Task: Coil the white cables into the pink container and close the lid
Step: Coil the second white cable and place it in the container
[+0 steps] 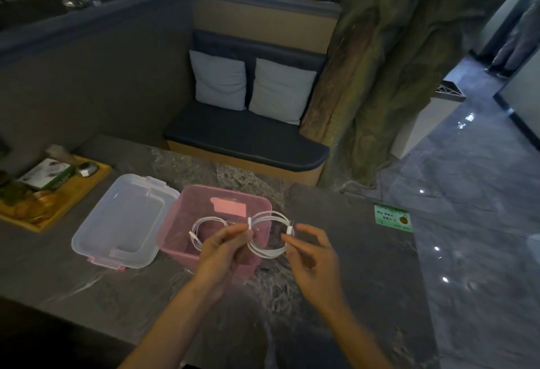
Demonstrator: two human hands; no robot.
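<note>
The pink container (187,208) stands open on the dark marble table. One coiled white cable (196,230) lies inside it on the left. A second white cable coil (270,252) is held up over the container's right edge. My left hand (225,249) pinches this coil at its left side near a connector. My right hand (312,254) pinches its right side with thumb and forefinger, the other fingers spread. The clear lid (117,222) with pink clips lies flat on the table, left of the container.
A wooden tray (62,205) with a green box and small items sits at the far left. A green card (393,217) lies near the table's right edge. Beyond the table are a cushioned bench (245,141) and a tree-trunk pillar (380,76).
</note>
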